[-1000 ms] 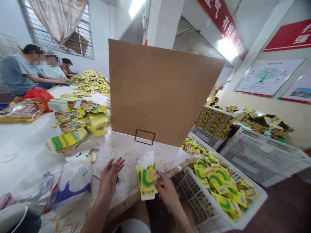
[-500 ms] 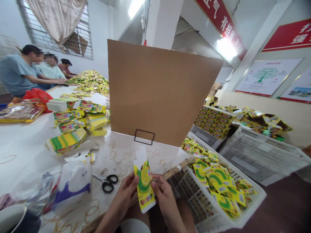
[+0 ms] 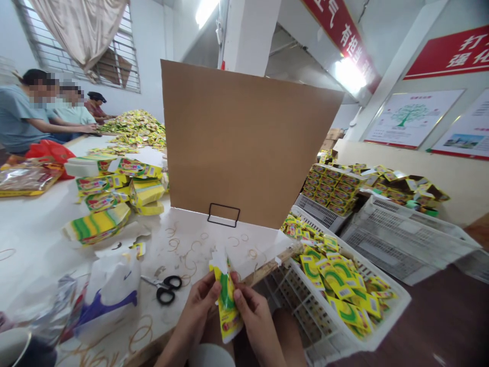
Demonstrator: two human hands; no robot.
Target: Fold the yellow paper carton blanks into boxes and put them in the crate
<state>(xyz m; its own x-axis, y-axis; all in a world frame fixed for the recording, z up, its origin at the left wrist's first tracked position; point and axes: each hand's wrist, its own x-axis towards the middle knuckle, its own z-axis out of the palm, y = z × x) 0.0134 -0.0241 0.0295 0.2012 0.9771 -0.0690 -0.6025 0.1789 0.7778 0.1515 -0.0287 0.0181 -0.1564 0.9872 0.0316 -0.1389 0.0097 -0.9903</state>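
Over the near table edge I hold a small printed carton [image 3: 227,302], yellow and green with a white flap standing up at its top end. My left hand [image 3: 201,299] grips its left side, thumb on the front. On its right side my right hand [image 3: 252,305] has thumb and fingers closed on it. The carton looks creased lengthwise; its back and the fingertips behind it are hidden. Black-handled scissors [image 3: 166,289] lie on the table left of my left hand. Rubber bands [image 3: 189,261] are scattered on the white table [image 3: 153,265].
A large brown cardboard sheet [image 3: 248,148] stands upright ahead, with a black wire stand [image 3: 223,215] at its foot. To my right is a white crate [image 3: 385,331] of yellow packets. Stacks of cartons [image 3: 100,224] and a tissue pack [image 3: 107,300] lie left. People [image 3: 23,117] sit farther back.
The carton has been turned and squeezed between my hands, so its broad front now looks narrower and bent along its length. Both hands still hold it. The view has shifted slightly to the right.
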